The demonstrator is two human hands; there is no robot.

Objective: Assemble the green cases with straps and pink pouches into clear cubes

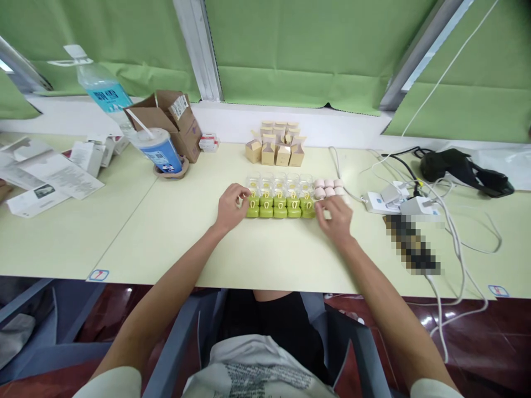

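green cases (pixel 280 209) in a tight row mid-table, bracketed by both hands.
left hand (pixel 229 208) pinches the row's left end, right hand (pixel 337 216) loosely curled at its right end, touching; uneven squeezing could buckle the row or knock the pink pieces (pixel 328 188) just behind.

Pixelated beyond recognition: object (pixel 412 245) at right centre. Cut off by the left edge: papers (pixel 37 174). Too small to read: labels on water bottle (pixel 103 91) and cup (pixel 160 149), upper left.
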